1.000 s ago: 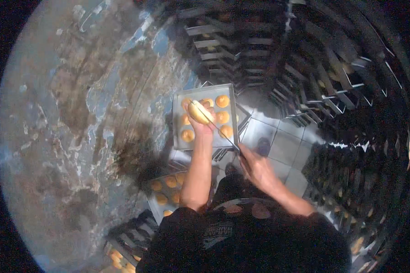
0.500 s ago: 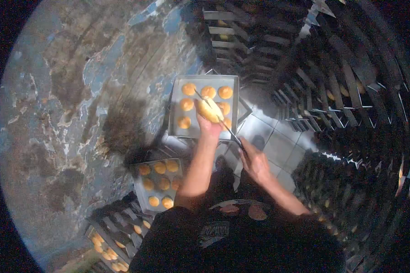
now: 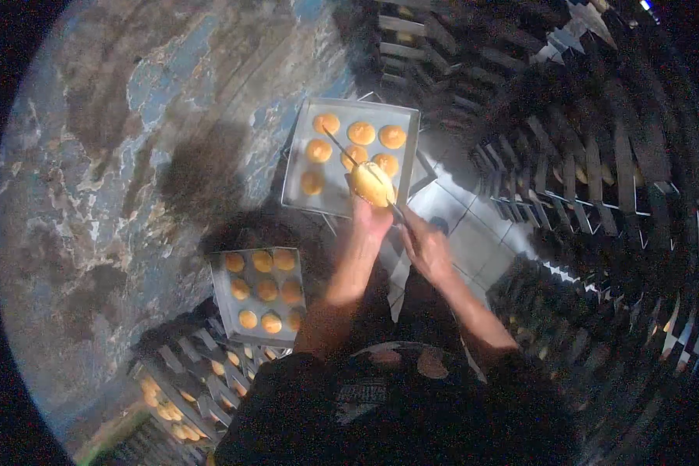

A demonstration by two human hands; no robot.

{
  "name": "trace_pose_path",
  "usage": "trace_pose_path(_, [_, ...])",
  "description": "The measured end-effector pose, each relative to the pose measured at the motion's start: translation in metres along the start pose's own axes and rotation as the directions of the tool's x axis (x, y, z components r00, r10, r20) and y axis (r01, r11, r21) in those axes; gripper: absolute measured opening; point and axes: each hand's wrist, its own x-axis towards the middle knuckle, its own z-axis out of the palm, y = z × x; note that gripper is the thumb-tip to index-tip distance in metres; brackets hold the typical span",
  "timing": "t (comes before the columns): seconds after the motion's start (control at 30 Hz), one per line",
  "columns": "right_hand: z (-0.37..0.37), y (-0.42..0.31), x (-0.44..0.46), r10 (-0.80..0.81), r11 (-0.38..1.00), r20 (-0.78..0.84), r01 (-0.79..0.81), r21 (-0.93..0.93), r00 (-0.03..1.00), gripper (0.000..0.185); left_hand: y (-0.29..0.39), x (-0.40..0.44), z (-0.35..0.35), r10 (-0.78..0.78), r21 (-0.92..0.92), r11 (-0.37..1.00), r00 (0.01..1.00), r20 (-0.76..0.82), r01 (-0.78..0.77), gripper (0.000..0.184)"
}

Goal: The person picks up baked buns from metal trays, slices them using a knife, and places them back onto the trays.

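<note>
My left hand [image 3: 374, 220] is closed around a golden bread bun [image 3: 373, 185] and holds it over the near part of a metal tray. A long thin knife [image 3: 339, 146] runs through or along the bun, its blade sticking out on the far side toward the tray's upper left. The exact depth of the cut cannot be made out. My right hand [image 3: 429, 245] grips the knife's handle close to the bun's near right side. Several round browned buns lie in rows on the tray [image 3: 338, 191] beneath; the held bun hides part of the nearest row.
A second tray [image 3: 227, 307] of buns sits lower left. Below it is a rack [image 3: 186, 361] with more bread. Dark tiered racks [image 3: 590, 182] line the right side. A stained, peeling wall [image 3: 132, 155] stands at left, and pale floor tiles [image 3: 474, 241] show between.
My right hand has pushed the knife forward, so the handle is nearer the bun and more blade shows beyond it. The view has shifted slightly.
</note>
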Motion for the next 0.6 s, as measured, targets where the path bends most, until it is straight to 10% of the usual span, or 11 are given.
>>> trace_pose_path(0.2, [0.0,0.01,-0.027,0.01,0.997,0.03,-0.012,0.076,1.0,0.036,0.035,0.026,-0.042,0.094,-0.157,0.984,0.991,0.092,-0.079,0.043])
trace_pose_path(0.37, [0.037,0.031,0.008,-0.051,0.99,-0.017,0.053,0.13,0.999,0.039,0.018,0.02,-0.052,0.19,0.088,0.974,0.964,0.188,-0.209,0.031])
trace_pose_path(0.6, [0.108,0.089,0.03,0.125,0.938,0.307,-0.213,0.274,0.944,0.041,0.035,0.054,-0.141,0.183,0.047,0.98,0.971,0.156,-0.192,0.037])
